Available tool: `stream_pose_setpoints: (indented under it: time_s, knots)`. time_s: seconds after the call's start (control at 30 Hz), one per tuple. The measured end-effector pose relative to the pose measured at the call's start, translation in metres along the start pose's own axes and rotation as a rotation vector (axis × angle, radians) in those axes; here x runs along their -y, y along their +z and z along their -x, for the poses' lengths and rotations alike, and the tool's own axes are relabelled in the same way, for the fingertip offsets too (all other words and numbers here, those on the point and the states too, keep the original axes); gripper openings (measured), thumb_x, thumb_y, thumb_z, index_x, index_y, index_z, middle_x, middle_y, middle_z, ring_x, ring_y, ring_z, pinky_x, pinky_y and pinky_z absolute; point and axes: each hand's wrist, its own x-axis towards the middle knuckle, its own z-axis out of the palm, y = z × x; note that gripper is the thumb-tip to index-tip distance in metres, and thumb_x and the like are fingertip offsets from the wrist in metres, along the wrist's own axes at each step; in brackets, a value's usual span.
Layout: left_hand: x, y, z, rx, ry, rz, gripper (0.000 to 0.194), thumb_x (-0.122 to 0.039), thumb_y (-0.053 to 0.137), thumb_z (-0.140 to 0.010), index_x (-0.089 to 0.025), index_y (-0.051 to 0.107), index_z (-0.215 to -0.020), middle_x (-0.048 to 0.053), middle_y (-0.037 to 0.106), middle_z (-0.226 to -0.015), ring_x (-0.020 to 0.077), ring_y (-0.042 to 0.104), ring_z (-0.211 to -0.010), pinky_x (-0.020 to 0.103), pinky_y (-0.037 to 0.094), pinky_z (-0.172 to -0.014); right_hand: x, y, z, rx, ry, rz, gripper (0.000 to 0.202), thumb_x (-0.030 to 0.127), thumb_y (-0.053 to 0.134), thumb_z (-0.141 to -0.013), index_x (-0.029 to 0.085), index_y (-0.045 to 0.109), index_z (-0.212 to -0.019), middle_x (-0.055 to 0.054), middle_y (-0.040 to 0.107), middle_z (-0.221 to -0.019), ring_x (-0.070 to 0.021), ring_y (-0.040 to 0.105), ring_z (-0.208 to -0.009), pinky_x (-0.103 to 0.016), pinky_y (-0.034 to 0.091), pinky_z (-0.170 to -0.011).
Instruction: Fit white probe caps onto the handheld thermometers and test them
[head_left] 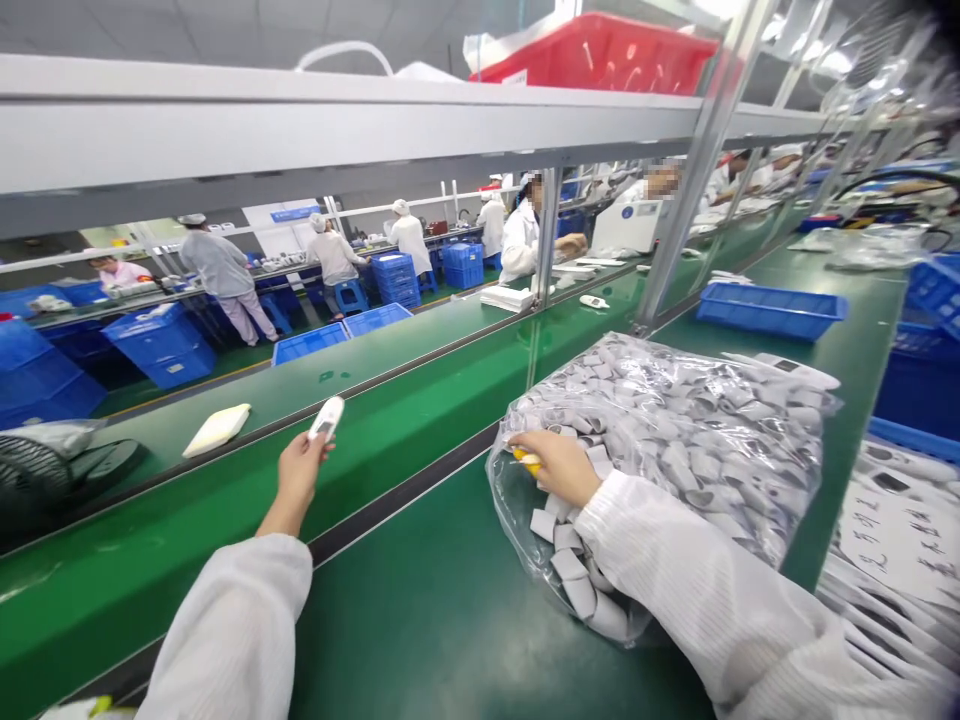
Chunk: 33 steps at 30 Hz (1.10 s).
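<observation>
In the head view, our left hand [298, 468] pinched the device [328, 417] by its near end, long axis pointing away over the belt [405, 400]. Our right hand [562, 465], nearer the caps [577, 580] below and rightward, curled around something yellow [528, 461] at the bag [504, 500].

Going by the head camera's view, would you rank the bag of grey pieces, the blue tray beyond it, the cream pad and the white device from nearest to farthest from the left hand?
1. White device, in the left hand.
2. Cream pad, left of the hand.
3. Bag of grey pieces, to the right.
4. Blue tray, farther right, beyond the bag.
</observation>
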Motion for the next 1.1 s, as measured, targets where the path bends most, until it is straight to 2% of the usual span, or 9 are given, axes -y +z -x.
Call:
stream_pose_setpoints:
  time_s: [0.17, 0.23, 0.3, 0.4, 0.47, 0.57, 0.73, 0.93, 1.1]
  knots:
    - [-0.031, 0.002, 0.074, 0.075, 0.178, 0.381, 0.022, -0.033, 0.067, -0.091, -0.013, 0.065, -0.101, 0.003, 0.067, -0.091, 0.0127, 0.063, -0.074, 0.029, 0.055, -0.068, 0.039, -0.020, -0.004, -0.191, -0.075, -0.484, 0.033, 0.045, 0.055, -0.091, 0.017, 0.063, -0.108, -0.012, 0.075, -0.104, -0.0206, 0.070, -0.083, -0.034, 0.055, -0.070]
    - [-0.043, -0.003, 0.110, 0.101, 0.249, 0.512, 0.032, -0.038, 0.077, -0.081, -0.013, 0.068, -0.099, 0.002, 0.068, -0.090, 0.0121, 0.063, -0.076, 0.026, 0.053, -0.071, 0.065, -0.031, -0.002, -0.216, -0.105, -0.686, 0.041, 0.054, 0.057, -0.089, 0.019, 0.059, -0.112, -0.011, 0.074, -0.105, -0.0127, 0.062, -0.062, -0.025, 0.046, -0.052]
    - [-0.056, -0.007, 0.144, 0.139, 0.301, 0.613, 0.043, -0.047, 0.080, -0.073, -0.015, 0.069, -0.100, 0.004, 0.071, -0.096, 0.0152, 0.065, -0.085, 0.027, 0.052, -0.076, 0.094, -0.041, 0.003, -0.179, -0.113, -1.003, 0.044, 0.054, 0.069, -0.082, 0.022, 0.060, -0.111, -0.007, 0.074, -0.106, -0.0061, 0.048, -0.050, -0.021, 0.034, -0.043]
    - [-0.071, -0.010, 0.185, 0.203, 0.340, 0.690, 0.042, -0.056, 0.069, -0.082, -0.018, 0.067, -0.101, 0.006, 0.074, -0.098, 0.0205, 0.068, -0.100, 0.033, 0.053, -0.089, 0.136, -0.050, 0.014, -0.004, -0.089, -1.440, 0.047, 0.044, 0.085, -0.067, 0.023, 0.067, -0.104, -0.005, 0.074, -0.100, -0.0046, 0.043, -0.051, -0.020, 0.033, -0.043]
    - [-0.076, -0.011, 0.202, 0.239, 0.363, 0.707, 0.040, -0.058, 0.061, -0.089, -0.019, 0.064, -0.102, 0.002, 0.073, -0.079, 0.0175, 0.070, -0.086, 0.034, 0.053, -0.092, 0.157, -0.052, 0.019, 0.094, -0.079, -1.559, 0.045, 0.040, 0.089, -0.062, 0.022, 0.067, -0.096, -0.004, 0.074, -0.094, -0.0053, 0.043, -0.053, -0.019, 0.033, -0.044]
    - [-0.076, -0.015, 0.217, 0.343, 0.373, 0.690, 0.038, -0.055, 0.056, -0.094, -0.021, 0.061, -0.111, -0.004, 0.063, -0.063, 0.0112, 0.063, -0.062, 0.030, 0.056, -0.083, 0.174, -0.049, 0.018, 0.149, -0.095, -1.670, 0.041, 0.038, 0.088, -0.063, 0.023, 0.064, -0.092, -0.003, 0.073, -0.090, -0.0057, 0.041, -0.052, -0.018, 0.028, -0.041]
    - [-0.068, -0.027, 0.233, 0.576, 0.400, 0.523, 0.022, -0.038, 0.059, -0.096, -0.024, 0.064, -0.112, 0.004, 0.071, -0.091, 0.0127, 0.070, -0.077, 0.020, 0.058, -0.071, 0.173, -0.043, 0.010, 0.186, -0.136, -1.729, 0.034, 0.034, 0.082, -0.071, 0.024, 0.059, -0.094, -0.001, 0.071, -0.089, -0.0049, 0.037, -0.051, -0.016, 0.025, -0.040]
    - [-0.071, -0.026, 0.241, 0.558, 0.458, 0.513, 0.017, -0.030, 0.055, -0.098, -0.024, 0.070, -0.106, 0.004, 0.072, -0.086, 0.0110, 0.068, -0.068, 0.015, 0.060, -0.063, 0.164, -0.044, 0.011, 0.188, -0.099, -1.703, 0.042, 0.031, 0.088, -0.063, 0.024, 0.064, -0.098, 0.001, 0.066, -0.082, -0.0053, 0.044, -0.055, -0.016, 0.031, -0.043]
    - [-0.069, -0.019, 0.241, 0.569, 0.403, 0.539, 0.049, -0.031, 0.053, -0.099, -0.024, 0.047, -0.147, 0.006, 0.071, -0.086, 0.0141, 0.068, -0.067, 0.021, 0.061, -0.063, 0.164, -0.044, 0.009, 0.108, -0.106, -1.654, 0.039, 0.039, 0.087, -0.066, 0.025, 0.065, -0.096, 0.005, 0.059, -0.072, -0.0047, 0.041, -0.050, -0.017, 0.027, -0.041]
